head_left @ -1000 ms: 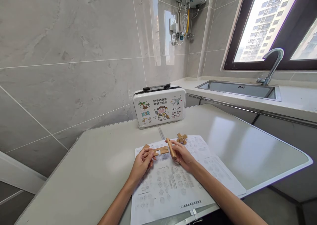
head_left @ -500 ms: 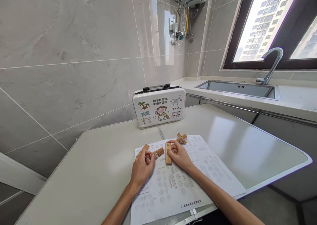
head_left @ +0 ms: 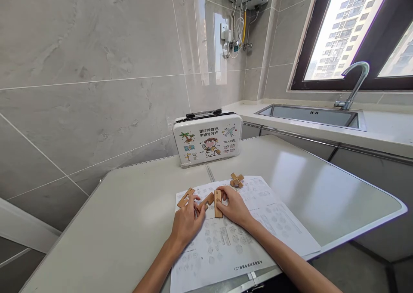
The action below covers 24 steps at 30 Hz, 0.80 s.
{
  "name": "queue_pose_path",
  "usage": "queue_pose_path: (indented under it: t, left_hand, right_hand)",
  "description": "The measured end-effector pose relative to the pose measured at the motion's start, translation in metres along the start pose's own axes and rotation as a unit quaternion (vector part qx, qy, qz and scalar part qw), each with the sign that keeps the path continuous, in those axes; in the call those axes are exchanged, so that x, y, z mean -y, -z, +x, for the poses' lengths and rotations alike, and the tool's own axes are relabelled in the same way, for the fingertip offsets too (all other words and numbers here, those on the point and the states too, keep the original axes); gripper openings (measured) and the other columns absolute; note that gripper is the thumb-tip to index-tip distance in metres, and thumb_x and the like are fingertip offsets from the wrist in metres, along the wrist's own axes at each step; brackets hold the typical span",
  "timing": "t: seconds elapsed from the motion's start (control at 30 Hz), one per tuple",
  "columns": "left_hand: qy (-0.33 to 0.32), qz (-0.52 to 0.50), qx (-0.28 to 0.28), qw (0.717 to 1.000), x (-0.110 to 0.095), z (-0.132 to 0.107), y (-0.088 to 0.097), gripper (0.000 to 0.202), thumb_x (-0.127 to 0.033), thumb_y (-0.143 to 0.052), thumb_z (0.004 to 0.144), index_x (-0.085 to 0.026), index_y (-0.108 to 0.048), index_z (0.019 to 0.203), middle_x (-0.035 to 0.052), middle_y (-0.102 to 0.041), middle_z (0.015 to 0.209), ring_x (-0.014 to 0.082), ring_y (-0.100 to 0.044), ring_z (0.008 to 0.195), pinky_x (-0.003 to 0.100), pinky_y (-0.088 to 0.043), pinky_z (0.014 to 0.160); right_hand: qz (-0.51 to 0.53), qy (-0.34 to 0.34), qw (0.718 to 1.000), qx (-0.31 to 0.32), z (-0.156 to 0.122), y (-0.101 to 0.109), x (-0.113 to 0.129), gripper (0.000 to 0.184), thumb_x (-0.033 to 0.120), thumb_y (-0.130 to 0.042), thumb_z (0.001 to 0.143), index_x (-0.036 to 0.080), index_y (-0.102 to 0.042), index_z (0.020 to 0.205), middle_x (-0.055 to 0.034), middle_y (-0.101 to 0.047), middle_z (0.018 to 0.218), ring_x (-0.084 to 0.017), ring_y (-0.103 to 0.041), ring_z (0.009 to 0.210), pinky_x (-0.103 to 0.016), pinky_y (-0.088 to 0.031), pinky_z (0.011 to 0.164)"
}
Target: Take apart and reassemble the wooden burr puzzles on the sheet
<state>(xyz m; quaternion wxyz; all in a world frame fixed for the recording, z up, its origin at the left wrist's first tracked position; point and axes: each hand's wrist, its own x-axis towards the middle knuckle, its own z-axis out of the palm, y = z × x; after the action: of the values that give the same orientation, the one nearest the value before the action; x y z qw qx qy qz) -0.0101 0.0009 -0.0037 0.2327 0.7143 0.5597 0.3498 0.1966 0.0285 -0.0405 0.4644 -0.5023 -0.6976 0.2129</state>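
Observation:
My left hand (head_left: 188, 217) pinches a notched wooden puzzle piece (head_left: 207, 200) near its lower end, tilted up to the right. My right hand (head_left: 234, 205) grips a flat wooden puzzle piece marked 2 (head_left: 218, 213), held upright just right of the notched one. Whether the two pieces touch, I cannot tell. Another wooden piece with a slot (head_left: 185, 198) lies on the printed sheet (head_left: 226, 250) beyond my left hand. An assembled cross-shaped wooden puzzle (head_left: 237, 180) rests at the sheet's far edge, past my right hand.
A white cartoon case (head_left: 208, 140) with a black handle stands at the back of the folding table (head_left: 129, 224). Behind the table on the right are a counter with a sink (head_left: 309, 112) and a tap (head_left: 356, 84). A grey tiled wall (head_left: 97, 60) borders the left.
My left hand has shifted slightly right and its notched piece is tilted more steeply. The piece marked 2 has moved slightly toward me, and more of the slotted piece shows.

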Motion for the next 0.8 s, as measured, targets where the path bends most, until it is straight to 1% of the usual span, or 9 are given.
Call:
queue_pose_path:
  t: [0.13,0.27,0.4,0.47,0.53,0.6,0.8]
  left_hand:
    - [-0.016,-0.028,0.007,0.999,0.0046,-0.0006,-0.0014,0.027,-0.044,-0.068,0.089,-0.028,-0.063,0.11,-0.0019,-0.061,0.062,0.023,-0.054,0.053,0.03,-0.029,0.057]
    - [-0.028,-0.025,0.009,0.999,0.0098,-0.0007,-0.0032,0.031,-0.046,-0.07,0.088,-0.027,-0.063,0.113,-0.0024,-0.058,0.059,0.0229,-0.051,0.052,0.029,-0.026,0.057]
    - [-0.04,-0.002,0.014,0.999,0.0103,-0.0008,-0.0029,0.03,-0.047,-0.067,0.091,-0.027,-0.062,0.112,-0.0007,-0.059,0.062,0.0233,-0.051,0.053,0.03,-0.025,0.059]
    - [-0.038,-0.015,0.017,0.999,0.0091,-0.0007,-0.0021,0.029,-0.048,-0.068,0.09,-0.028,-0.062,0.109,-0.0002,-0.059,0.062,0.0231,-0.051,0.052,0.03,-0.024,0.059]
    - [-0.034,-0.024,0.021,0.999,0.008,-0.0004,-0.0011,0.028,-0.049,-0.069,0.089,-0.028,-0.063,0.105,-0.0003,-0.057,0.06,0.0229,-0.05,0.051,0.029,-0.024,0.059]
    - [-0.035,-0.011,0.024,0.999,0.0074,-0.0001,-0.0003,0.027,-0.05,-0.068,0.089,-0.027,-0.063,0.102,-0.0005,-0.055,0.057,0.0229,-0.05,0.05,0.029,-0.025,0.058]
    - [-0.056,0.056,0.014,0.997,0.0087,0.0002,0.0013,0.024,-0.047,-0.064,0.093,-0.027,-0.063,0.106,-0.0009,-0.055,0.054,0.0223,-0.05,0.046,0.031,-0.027,0.056]
  right_hand:
    - [-0.03,0.03,0.999,-0.009,-0.0008,-0.0027,-0.0032,0.025,0.017,-0.06,0.08,0.02,-0.065,0.104,-0.0047,-0.065,0.09,-0.023,-0.061,0.085,-0.037,-0.047,0.081]
    - [-0.062,0.025,0.998,-0.015,-0.0018,-0.0045,-0.0053,0.022,0.017,-0.061,0.079,0.02,-0.065,0.1,-0.0039,-0.061,0.087,-0.024,-0.059,0.085,-0.037,-0.047,0.082]
    - [-0.089,0.017,0.996,0.0,-0.0028,-0.0051,-0.0048,0.017,0.018,-0.062,0.079,0.019,-0.065,0.095,-0.0033,-0.06,0.083,-0.024,-0.059,0.082,-0.038,-0.045,0.081]
    - [-0.089,0.021,0.996,0.014,-0.0036,-0.0049,-0.0038,0.02,0.018,-0.062,0.081,0.019,-0.065,0.1,-0.0028,-0.061,0.081,-0.025,-0.059,0.083,-0.038,-0.045,0.081]
    - [-0.082,0.026,0.996,0.024,-0.0044,-0.0042,-0.0024,0.026,0.017,-0.06,0.082,0.019,-0.066,0.108,-0.0027,-0.062,0.082,-0.025,-0.061,0.084,-0.039,-0.045,0.083]
    - [-0.073,0.028,0.996,0.031,-0.005,-0.0032,-0.0008,0.03,0.016,-0.06,0.084,0.019,-0.065,0.114,-0.0028,-0.064,0.083,-0.026,-0.061,0.086,-0.04,-0.046,0.084]
    - [-0.031,0.037,0.997,0.056,-0.0052,0.0003,0.0042,0.026,0.019,-0.061,0.09,0.022,-0.065,0.115,-0.0033,-0.067,0.086,-0.026,-0.064,0.09,-0.041,-0.048,0.086]
